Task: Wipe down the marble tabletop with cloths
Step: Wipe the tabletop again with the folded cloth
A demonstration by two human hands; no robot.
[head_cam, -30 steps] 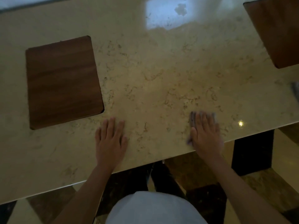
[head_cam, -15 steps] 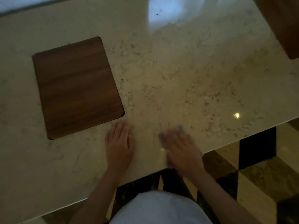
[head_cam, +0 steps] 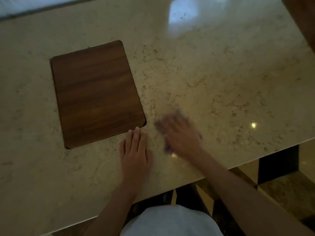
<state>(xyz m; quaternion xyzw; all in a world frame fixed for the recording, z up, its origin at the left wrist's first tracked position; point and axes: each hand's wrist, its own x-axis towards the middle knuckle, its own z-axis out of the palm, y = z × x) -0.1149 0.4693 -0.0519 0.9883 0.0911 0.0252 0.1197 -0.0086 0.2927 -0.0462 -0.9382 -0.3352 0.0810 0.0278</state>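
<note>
The beige veined marble tabletop (head_cam: 213, 74) fills most of the view. My right hand (head_cam: 180, 133) lies flat and motion-blurred on a small purplish-grey cloth (head_cam: 159, 125), whose edges peek out around the fingers. Most of the cloth is hidden under the palm. My left hand (head_cam: 135, 150) rests flat on the marble with fingers together, just left of the right hand and holding nothing. Its fingertips almost reach the near right corner of the wooden panel.
A dark wooden panel (head_cam: 97, 92) is set into the marble at the left. Another wooden panel (head_cam: 303, 19) shows at the top right corner. The table's near edge (head_cam: 247, 165) runs diagonally, with a dark-and-beige tiled floor (head_cam: 279, 167) below.
My right hand has slid the cloth leftward along the near edge, then slightly away from it, ending close to my left hand. The view has shifted left; my left hand stays put.
</note>
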